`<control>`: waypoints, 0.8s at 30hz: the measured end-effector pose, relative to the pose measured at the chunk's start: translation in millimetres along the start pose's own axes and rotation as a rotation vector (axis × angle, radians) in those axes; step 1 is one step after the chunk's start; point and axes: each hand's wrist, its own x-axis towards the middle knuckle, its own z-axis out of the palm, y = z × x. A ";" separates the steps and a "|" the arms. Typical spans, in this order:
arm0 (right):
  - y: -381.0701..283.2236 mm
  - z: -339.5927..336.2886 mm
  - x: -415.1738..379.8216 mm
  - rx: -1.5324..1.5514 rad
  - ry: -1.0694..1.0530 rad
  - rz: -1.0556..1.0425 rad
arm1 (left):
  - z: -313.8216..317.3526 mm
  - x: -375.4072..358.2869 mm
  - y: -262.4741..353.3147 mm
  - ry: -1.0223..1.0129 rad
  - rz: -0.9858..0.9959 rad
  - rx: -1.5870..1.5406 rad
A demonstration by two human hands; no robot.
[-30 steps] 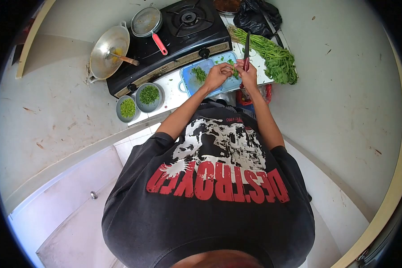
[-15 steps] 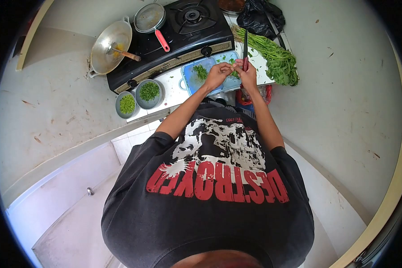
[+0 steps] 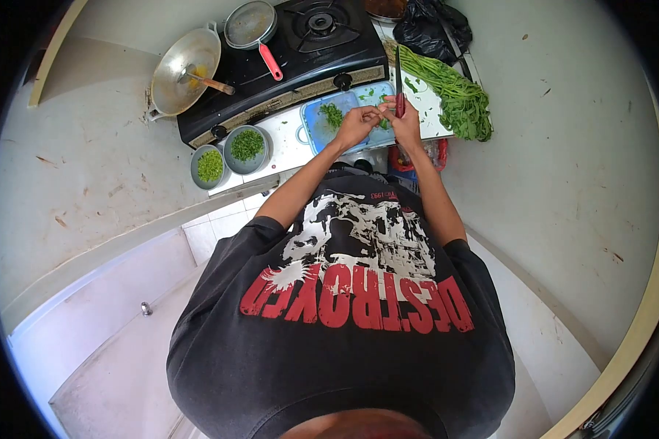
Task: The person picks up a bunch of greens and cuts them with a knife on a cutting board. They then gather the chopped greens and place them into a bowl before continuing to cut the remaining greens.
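Observation:
My left hand (image 3: 354, 129) is closed in a pinch over the blue cutting board (image 3: 318, 134), its fingertips meeting those of my right hand. Some leafy greens (image 3: 384, 124) show at and just below the joined fingertips; the fingers partly hide them. In my right hand (image 3: 406, 127) is a knife (image 3: 398, 73), its dark blade pointing up and away from me and its red handle against the palm. A small heap of chopped greens (image 3: 332, 115) lies on the board left of my hands, and loose leaf bits are scattered near its far edge.
Two grey bowls hold chopped greens: a darker lot (image 3: 247, 146) and a lighter lot (image 3: 210, 167). Behind stands a black gas stove (image 3: 293, 73) with a strainer (image 3: 250, 25); a wok (image 3: 187, 73) is at left. A leafy bunch (image 3: 465, 110) and black plastic bag (image 3: 432, 33) lie at right.
The view has shifted slightly, moving the counter items a little right in the frame. The knife blade now stands more upright. Both hands stay together over the board, fingers slightly moved.

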 end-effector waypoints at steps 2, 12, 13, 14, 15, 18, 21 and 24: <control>-3.9 2.0 -1.9 -0.022 0.008 -0.011 | -1.2 -1.9 2.2 0.004 0.012 0.039; -15.3 15.4 -12.2 -0.131 -0.012 -0.081 | -8.1 -7.6 -9.4 0.028 -0.002 0.024; -11.7 17.5 -11.2 -0.110 -0.015 -0.086 | -10.0 -8.7 -9.4 0.008 -0.037 0.018; -6.4 20.1 -9.5 -0.089 -0.019 -0.090 | -12.5 -10.4 -9.7 -0.012 -0.072 0.012; -3.0 22.3 -7.7 -0.067 -0.026 -0.093 | -14.4 -12.6 -9.4 -0.030 -0.109 0.005; 1.8 28.7 -3.0 0.035 -0.057 -0.071 | -14.2 -19.7 -9.8 0.054 -0.169 -0.333; -1.8 34.6 -0.7 0.141 -0.090 0.053 | -22.2 -26.2 -9.1 0.067 -0.260 -0.623; -0.5 41.8 0.0 0.258 -0.125 0.147 | -32.1 -35.3 -2.9 0.095 -0.286 -0.571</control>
